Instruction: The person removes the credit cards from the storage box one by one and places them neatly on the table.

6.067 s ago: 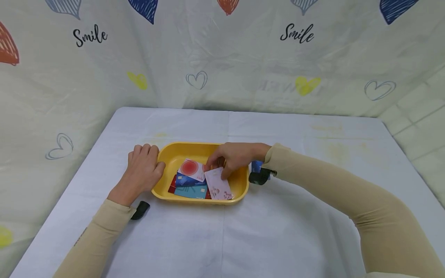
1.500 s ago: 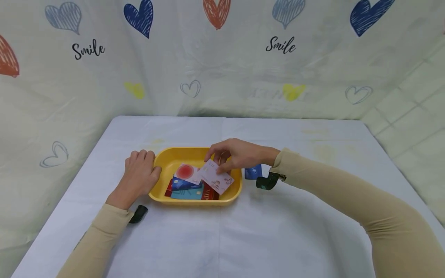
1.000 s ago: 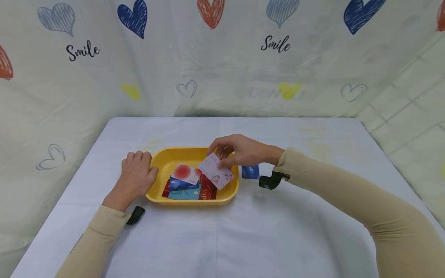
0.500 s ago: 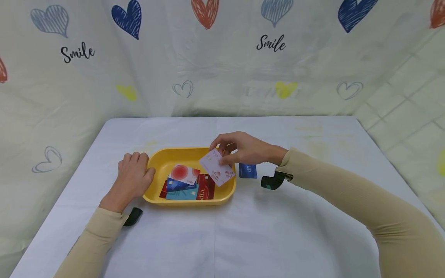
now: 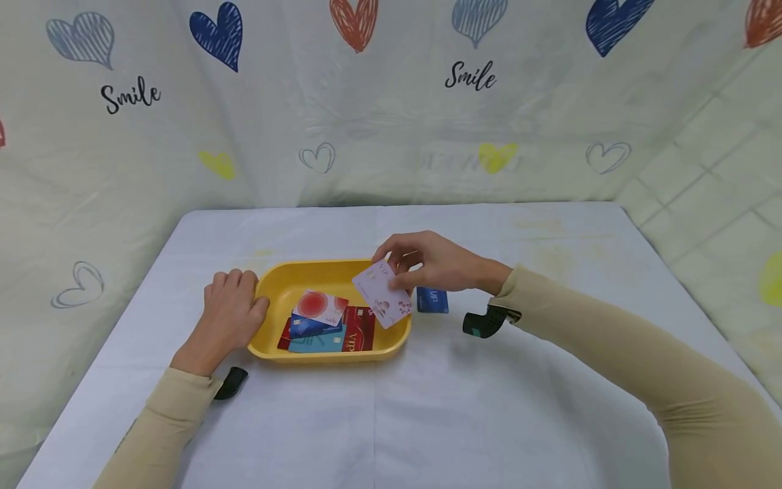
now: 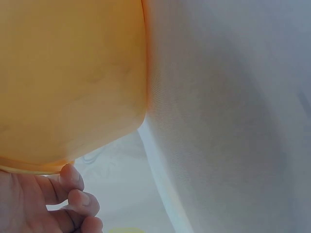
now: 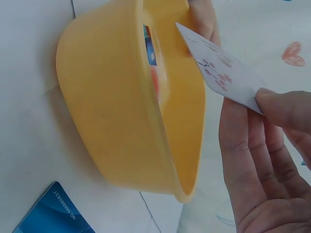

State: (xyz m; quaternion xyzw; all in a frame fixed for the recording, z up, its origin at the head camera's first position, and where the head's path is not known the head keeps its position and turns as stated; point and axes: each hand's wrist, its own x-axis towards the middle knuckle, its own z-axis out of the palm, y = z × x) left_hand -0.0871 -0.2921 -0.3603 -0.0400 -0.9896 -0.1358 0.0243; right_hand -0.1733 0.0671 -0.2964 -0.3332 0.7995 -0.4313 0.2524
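My right hand (image 5: 434, 261) pinches a pale pink VIP card (image 5: 383, 299) between thumb and fingers, tilted above the right end of a yellow plastic tray (image 5: 324, 270). In the right wrist view, the pinched card (image 7: 223, 73) shows printed blossom branches and is held beyond the tray's rim. My left hand (image 5: 229, 309) grips the tray's left rim; the left wrist view shows its fingers (image 6: 82, 201) curled at the edge. Inside the tray lie a white card with a red circle (image 5: 313, 305), a dark blue card (image 5: 313, 327), a light blue card (image 5: 314, 343) and a red VIP card (image 5: 359, 329), overlapping.
A blue VIP card (image 5: 432, 301) lies on the white-covered table (image 5: 458, 421), just right of the tray. Behind the table hangs a pale curtain (image 5: 379, 102) with printed hearts. Dark wrist devices (image 5: 485, 321) are worn at both cuffs.
The right hand has lifted the pale pink card from among the others and shifted it up over the tray's right end, uncovering the red VIP card. The left hand keeps its grip on the rim.
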